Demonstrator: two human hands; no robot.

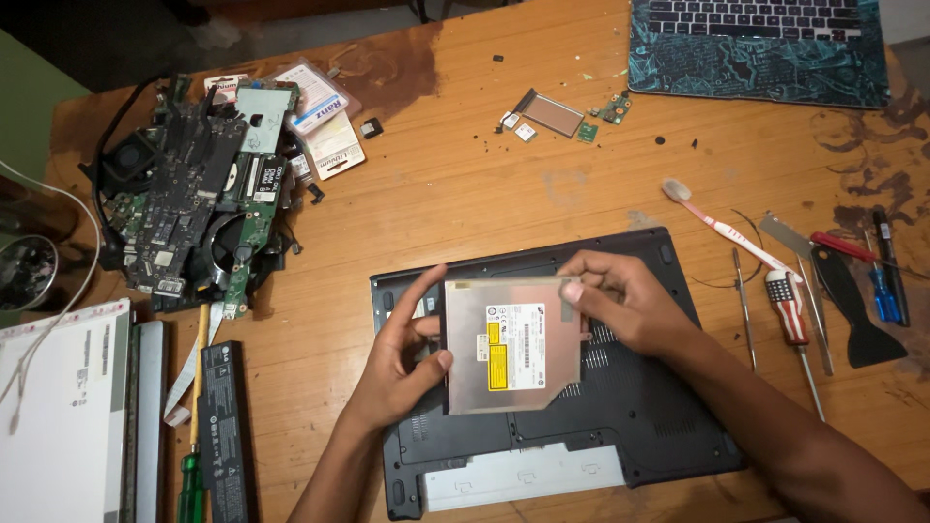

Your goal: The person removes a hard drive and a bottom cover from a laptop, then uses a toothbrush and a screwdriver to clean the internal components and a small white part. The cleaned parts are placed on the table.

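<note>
Brushed metal drive, matt plastic laptop base.

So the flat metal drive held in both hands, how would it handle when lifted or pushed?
The optical drive looks rigid: it stays flat though the left hand and right hand grip only its edges. Its smooth metal casing may be slippery. Thin and flat, it probably slides rather than rolls.

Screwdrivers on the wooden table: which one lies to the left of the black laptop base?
The green-handled screwdriver, at the bottom left beside the black battery pack. The striped-handled screwdriver and the blue-handled screwdriver lie to the right.
</note>
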